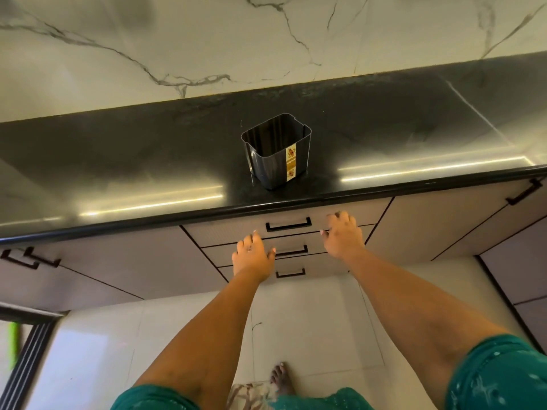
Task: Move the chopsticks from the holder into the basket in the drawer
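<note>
**kitchenlurker:** So where were the chopsticks at that point? The holder (276,150) sat on the dark tabletop (148,161) near the front edge, and it looked empty to me, nothing poking out.

**drawer_nerd:** Same, couldn't see a single chopstick anywhere. My guess is they'd gone into the basket, but the drawer (284,224) was closed flush, so the basket wasn't visible either. Can't confirm.

**kitchenlurker:** What were the hands doing then?

**drawer_nerd:** Both arms were stretched out straight toward the drawer fronts, at 6 o'clock from the holder. The left hand (253,257) was palm-down around 7 o'clock, over the seam between the top and second drawer, fingers (256,235) loosely spread, holding nothing. The right hand (343,235) was at about 5 o'clock, resting against the top drawer front just right of its handle (288,224), fingers slightly spread too, also empty.

**kitchenlurker:** So pushing it shut?

**drawer_nerd:** That's how I read it. Flat open palms on a front panel fit a push, not a pull.
</note>
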